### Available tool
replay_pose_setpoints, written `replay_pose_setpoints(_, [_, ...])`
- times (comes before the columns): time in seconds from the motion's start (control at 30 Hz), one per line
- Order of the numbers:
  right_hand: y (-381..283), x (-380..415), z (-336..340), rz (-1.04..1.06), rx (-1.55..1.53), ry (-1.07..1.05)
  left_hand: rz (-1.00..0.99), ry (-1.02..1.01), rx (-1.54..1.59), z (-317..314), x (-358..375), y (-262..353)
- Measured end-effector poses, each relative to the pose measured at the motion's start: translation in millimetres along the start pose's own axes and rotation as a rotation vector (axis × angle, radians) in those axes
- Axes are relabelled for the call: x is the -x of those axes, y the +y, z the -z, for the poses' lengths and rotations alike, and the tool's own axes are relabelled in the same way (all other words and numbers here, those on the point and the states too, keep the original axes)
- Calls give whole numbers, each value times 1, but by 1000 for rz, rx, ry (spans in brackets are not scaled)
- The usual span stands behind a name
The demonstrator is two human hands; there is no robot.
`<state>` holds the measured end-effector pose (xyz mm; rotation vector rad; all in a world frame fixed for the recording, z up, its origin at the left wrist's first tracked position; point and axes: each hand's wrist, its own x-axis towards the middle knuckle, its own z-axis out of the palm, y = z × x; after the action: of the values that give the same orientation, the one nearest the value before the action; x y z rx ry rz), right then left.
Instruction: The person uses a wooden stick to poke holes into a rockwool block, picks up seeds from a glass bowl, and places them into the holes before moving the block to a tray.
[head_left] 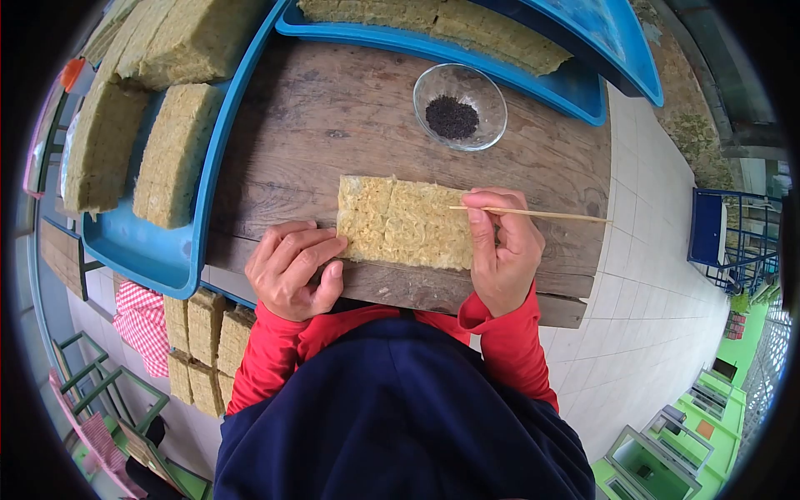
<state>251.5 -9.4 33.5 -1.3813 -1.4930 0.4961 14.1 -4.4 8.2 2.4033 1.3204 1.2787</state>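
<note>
A slab of yellowish rockwool (400, 221), marked into small blocks, lies flat on the wooden table in front of me. My right hand (507, 242) pinches a thin wooden skewer (558, 215) over the slab's right end, its tip pointing left above the surface. At the slab's left edge rests my left hand (296, 265), fingers bent and the thumb apart from them, with the index fingertip touching the side. Beyond the slab stands a clear glass bowl (460, 79) holding small dark seeds (452, 117).
A blue tray (158, 258) with rockwool slabs (177, 154) stands on the left. More blue trays (533, 83) line the table's far side, one holding rockwool (467, 29). Below left are stacked rockwool blocks (204, 333) and a red-checked cloth (142, 325). The table's (283, 125) right edge drops to a tiled floor (642, 242).
</note>
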Motion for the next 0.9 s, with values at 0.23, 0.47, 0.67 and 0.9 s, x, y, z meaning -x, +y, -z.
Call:
replay_pose_setpoints(0.23, [-3,-1,0,10,34,-20,-5,3,3,0,0,-1])
replay_pose_setpoints(0.47, [-2,-4,0,86,125,-77,-1,-8,1,1,-1,1])
replay_pose_setpoints(0.67, [-3,-5,0,101,123,-78,4,-33,32,3,-2,0])
replay_pose_setpoints(0.9, [-3,-5,2,131,141,-102,3,-23,29,1,-1,-1])
